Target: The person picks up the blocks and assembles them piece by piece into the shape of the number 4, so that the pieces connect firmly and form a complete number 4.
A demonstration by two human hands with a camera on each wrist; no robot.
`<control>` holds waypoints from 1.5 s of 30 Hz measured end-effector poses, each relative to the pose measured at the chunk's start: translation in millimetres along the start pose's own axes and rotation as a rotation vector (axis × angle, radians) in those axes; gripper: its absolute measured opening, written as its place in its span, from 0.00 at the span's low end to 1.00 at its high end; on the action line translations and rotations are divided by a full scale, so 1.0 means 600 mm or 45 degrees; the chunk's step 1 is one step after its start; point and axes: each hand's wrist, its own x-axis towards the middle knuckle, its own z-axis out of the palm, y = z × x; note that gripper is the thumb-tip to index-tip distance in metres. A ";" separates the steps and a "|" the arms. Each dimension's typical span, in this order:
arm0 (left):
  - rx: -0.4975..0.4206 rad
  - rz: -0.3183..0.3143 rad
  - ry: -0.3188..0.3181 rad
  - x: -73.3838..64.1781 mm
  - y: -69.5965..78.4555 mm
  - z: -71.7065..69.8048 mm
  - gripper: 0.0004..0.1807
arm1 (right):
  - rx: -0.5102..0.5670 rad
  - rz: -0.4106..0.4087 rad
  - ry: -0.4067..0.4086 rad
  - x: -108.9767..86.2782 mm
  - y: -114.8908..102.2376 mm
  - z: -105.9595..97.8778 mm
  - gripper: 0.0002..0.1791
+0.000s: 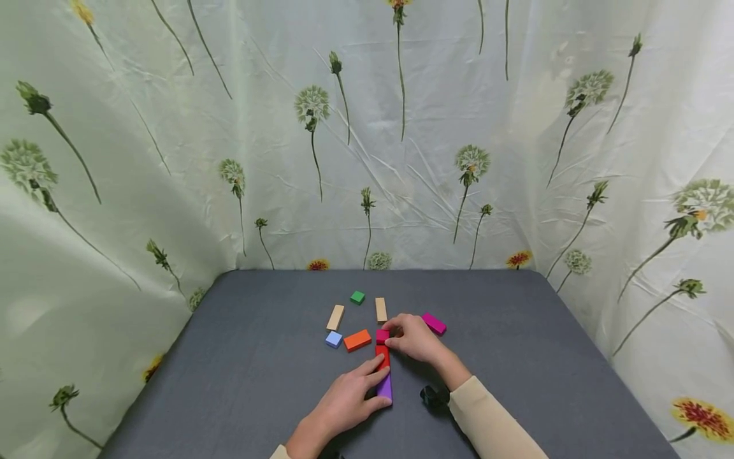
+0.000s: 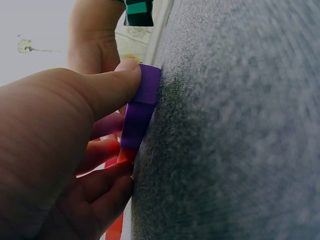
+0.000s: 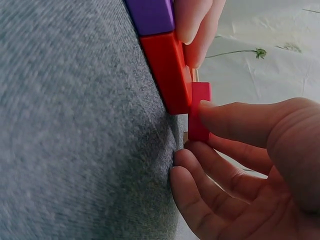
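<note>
A purple block [image 1: 385, 388] and a red block [image 1: 382, 359] lie end to end on the grey cloth. My left hand [image 1: 351, 396] rests along this row; its fairly straight fingers touch the red block and its thumb is on the purple block's near end. At the row's far end, my right hand [image 1: 420, 340] pinches a small crimson block [image 3: 200, 111] between thumb and fingers. In the right wrist view that block sits slightly higher than the red one, partly past its end. Whether the two touch is unclear.
Around the hands lie an orange block [image 1: 358, 340], a light blue block [image 1: 334, 339], a green block [image 1: 357, 298], two plain wooden blocks [image 1: 335, 317] and a magenta block [image 1: 434, 324]. A flower-print curtain [image 1: 367, 159] hangs behind the grey table [image 1: 241, 382].
</note>
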 end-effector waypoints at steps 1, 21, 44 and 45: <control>-0.006 -0.004 -0.002 0.000 0.001 0.000 0.36 | -0.008 0.000 -0.002 0.000 0.000 0.000 0.12; -0.042 -0.007 0.019 -0.001 -0.002 0.001 0.36 | -0.084 0.031 0.010 0.002 -0.003 0.011 0.08; -0.060 0.009 0.033 0.001 -0.005 0.002 0.37 | 0.004 0.116 0.073 0.007 -0.008 0.015 0.08; -0.059 0.008 0.032 0.001 -0.005 0.002 0.37 | 0.010 0.114 0.073 0.007 -0.009 0.015 0.08</control>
